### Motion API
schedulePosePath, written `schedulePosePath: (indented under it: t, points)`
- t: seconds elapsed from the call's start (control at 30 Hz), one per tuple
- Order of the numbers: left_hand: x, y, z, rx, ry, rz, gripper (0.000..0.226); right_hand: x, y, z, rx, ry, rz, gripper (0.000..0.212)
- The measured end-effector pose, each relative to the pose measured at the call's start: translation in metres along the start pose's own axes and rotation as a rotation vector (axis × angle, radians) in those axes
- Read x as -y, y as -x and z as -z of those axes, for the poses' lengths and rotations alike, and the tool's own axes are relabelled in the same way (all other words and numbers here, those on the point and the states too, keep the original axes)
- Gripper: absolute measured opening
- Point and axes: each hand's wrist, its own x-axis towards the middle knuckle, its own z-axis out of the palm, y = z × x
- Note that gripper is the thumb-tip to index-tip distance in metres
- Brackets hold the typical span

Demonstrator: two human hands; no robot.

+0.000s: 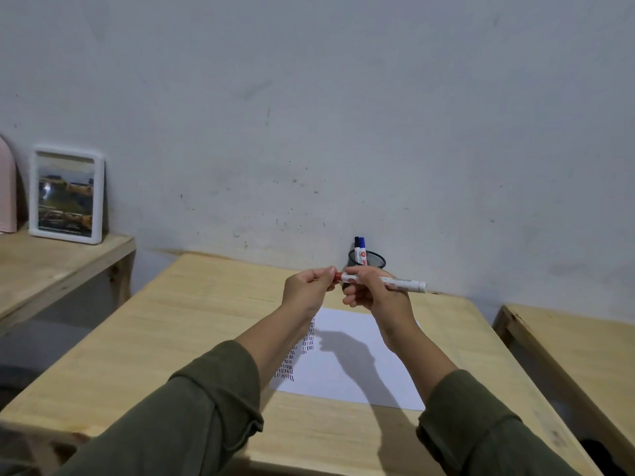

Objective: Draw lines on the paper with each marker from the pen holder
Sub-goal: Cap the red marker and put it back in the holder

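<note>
Head view, looking down along two green-sleeved forearms raised above a wooden tabletop. The right hand has its grip closed around the white barrel of a marker, held roughly level, its blunt end sticking out to the right past the grip. Just left of that grip, touching it, the left hand pinches the marker's red cap between thumb and fingertips. Whether the cap is coming off or going on cannot be told. Below both grips lies the sheet of paper, with rows of short red and dark strokes along its left side. Beyond the right grip, against the wall, stands a dark mesh pen holder with two more markers upright in it. To do this step well, the pull or push should probably run straight along the barrel, with the right grip firm and close to the cap so the marker does not twist or flick ink. The tip is hidden under the cap and fingers. The left forearm covers part of the strokes, and a hand shadow darkens the middle of the sheet. A framed picture stands on a shelf far to the left.
</note>
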Motion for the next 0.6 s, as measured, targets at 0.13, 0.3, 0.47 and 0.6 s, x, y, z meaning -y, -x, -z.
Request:
schedulePosePath:
  t: [0.13,0.3,0.47,0.6]
  points:
    - [-0.006,-0.001,-0.003,0.042,0.005,-0.018,0.010,0.004,0.001,0.007,0.090,-0.008,-0.013,0.018]
    - [-0.021,-0.019,0.001,-0.048,0.033,-0.011,0.020,0.014,0.000,0.020,0.248,-0.123,-0.057,0.043]
    - [-0.037,-0.039,-0.010,0.001,-0.098,-0.056,0.013,0.022,-0.007,0.031,0.257,0.015,-0.131,0.029]
    - [-0.047,-0.058,-0.035,0.100,-0.234,-0.130,0.026,0.018,-0.032,0.042,0.188,0.212,-0.065,0.012]
